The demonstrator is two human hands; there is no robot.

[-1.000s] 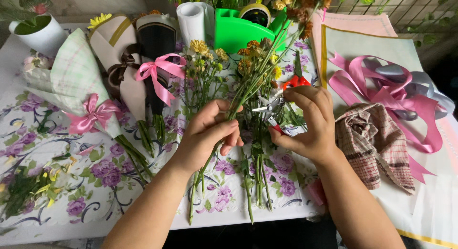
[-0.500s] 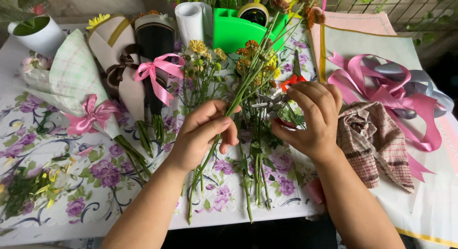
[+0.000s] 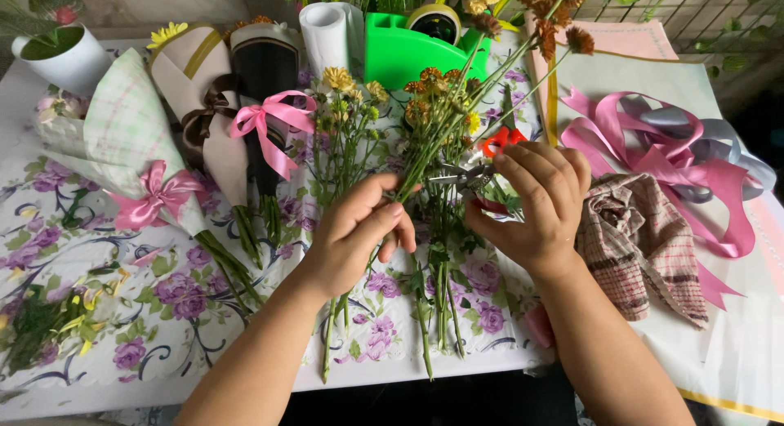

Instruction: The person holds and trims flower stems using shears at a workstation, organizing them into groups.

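Stems: bunch of long green-stemmed orange and yellow chrysanthemums, held slanting from lower left to upper right above the desk, flower heads near the green caddy.
Left hand: left hand, fingers closed round the lower part of the bunch, cut ends hanging out below the palm.
Right hand: right hand, curled over red-handled metal floristry scissors; blades point left, close against the stems. Whether the blades stand apart or together cannot be told.
Hands, relation: set apart, the bunch and other stems between them.
Surface: desk covered with white cloth printed with purple flowers and green leaves.
Loose stock: second cluster of yellow daisy-like flowers, lying flat just left of the held bunch; several bare green stems beneath both hands.
Finished items: pale green checked paper bouquet wrap with pink bow; beige wrap with brown ribbon; black wrap with pink ribbon bow; all lying side by side at left.
Supplies: white paper roll; bright green plastic caddy; pink and grey satin ribbon loops on pale wrapping sheets at right.
Cloth: crumpled pink and brown plaid fabric, just beside the right wrist.
Corner: white pot with greenery, far left rear.
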